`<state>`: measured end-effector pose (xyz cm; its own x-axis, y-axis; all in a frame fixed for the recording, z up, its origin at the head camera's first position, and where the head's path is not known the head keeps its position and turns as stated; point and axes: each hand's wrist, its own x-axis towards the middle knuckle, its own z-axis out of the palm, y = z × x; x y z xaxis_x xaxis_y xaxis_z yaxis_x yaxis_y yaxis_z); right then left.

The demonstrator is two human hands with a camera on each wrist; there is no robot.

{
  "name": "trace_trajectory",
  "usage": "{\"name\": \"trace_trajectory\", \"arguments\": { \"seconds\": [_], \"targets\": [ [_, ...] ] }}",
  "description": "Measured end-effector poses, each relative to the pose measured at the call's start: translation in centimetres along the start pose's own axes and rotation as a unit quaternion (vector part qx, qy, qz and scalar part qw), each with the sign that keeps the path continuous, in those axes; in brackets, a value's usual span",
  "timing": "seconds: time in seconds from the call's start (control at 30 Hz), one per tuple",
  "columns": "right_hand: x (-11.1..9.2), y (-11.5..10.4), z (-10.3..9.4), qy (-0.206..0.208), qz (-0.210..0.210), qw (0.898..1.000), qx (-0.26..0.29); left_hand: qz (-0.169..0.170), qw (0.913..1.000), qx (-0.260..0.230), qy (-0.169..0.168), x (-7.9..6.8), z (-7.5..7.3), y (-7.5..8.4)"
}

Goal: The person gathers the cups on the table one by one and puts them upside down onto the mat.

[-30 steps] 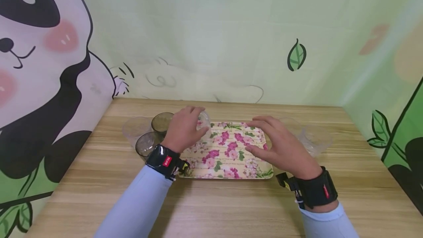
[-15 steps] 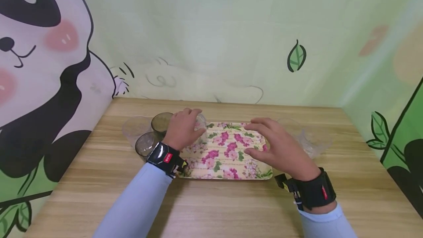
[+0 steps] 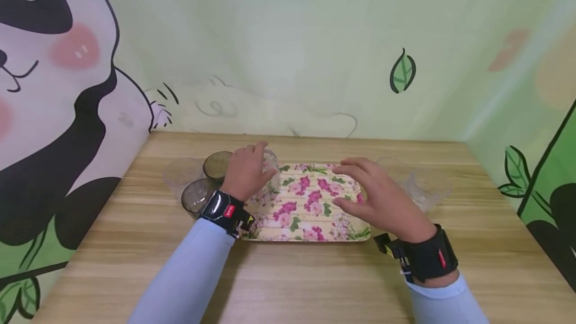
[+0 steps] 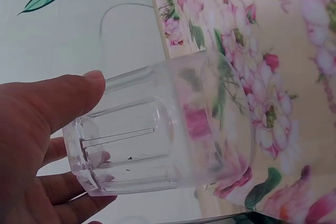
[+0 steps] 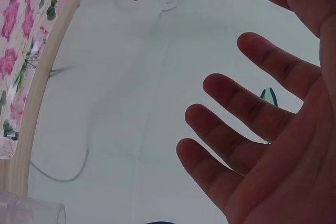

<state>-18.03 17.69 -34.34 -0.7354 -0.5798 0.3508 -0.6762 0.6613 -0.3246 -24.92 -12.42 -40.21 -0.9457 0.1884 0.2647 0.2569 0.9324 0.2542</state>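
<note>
Left hand [image 3: 246, 171]: narrow, holding a clear cup [image 4: 157, 129] by its thick, faceted end, thumb on one side and fingertips on the other. The held cup was at the far left part of the floral tray [image 3: 310, 214], its smooth end directed at the printed surface; whether cup and tray touched could not be told for certain. Pink blossoms and green leaves of the print showed through the cup wall

Right hand [image 3: 387, 196]: wide, thumb well apart from the fingers, at the tray's right edge and well apart from the held cup. In the right wrist view its four fingers were spread apart

Left part of the wooden table [image 3: 310, 274]: a near smoked cup [image 3: 197, 195] and a far smoked cup [image 3: 217, 165] stood close together beside the left hand, the near one partly behind the left wrist strap [image 3: 223, 212]. A pale clear cup [image 3: 181, 171] stood farther left, faint against the wood grain

Right part: transparent cups [image 3: 425, 189] stood just past the right hand, partly hidden by it; outlines too faint for a sure count

Both forearms wore light blue sleeves [image 3: 180, 274]. Behind the table hung a pale green backdrop [image 3: 292, 64], printed with a panda [image 3: 45, 164] at left and a small leaf [image 3: 402, 71] right of centre
</note>
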Motion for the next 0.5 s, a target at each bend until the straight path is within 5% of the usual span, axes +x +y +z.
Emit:
{"name": "trace_trajectory", "arguments": {
  "seconds": [0.23,0.5],
  "targets": [
    [-0.1,0.0,-0.3,0.0,0.004,1.0,0.002,0.007,1.0,0.0,0.006,-0.2,-0.3,0.4],
    [0.0,0.0,-0.5,0.007,0.016,1.0,0.005,0.044,0.9969,-0.036,0.055,-1.5,-2.1,1.5]
  ]
}}
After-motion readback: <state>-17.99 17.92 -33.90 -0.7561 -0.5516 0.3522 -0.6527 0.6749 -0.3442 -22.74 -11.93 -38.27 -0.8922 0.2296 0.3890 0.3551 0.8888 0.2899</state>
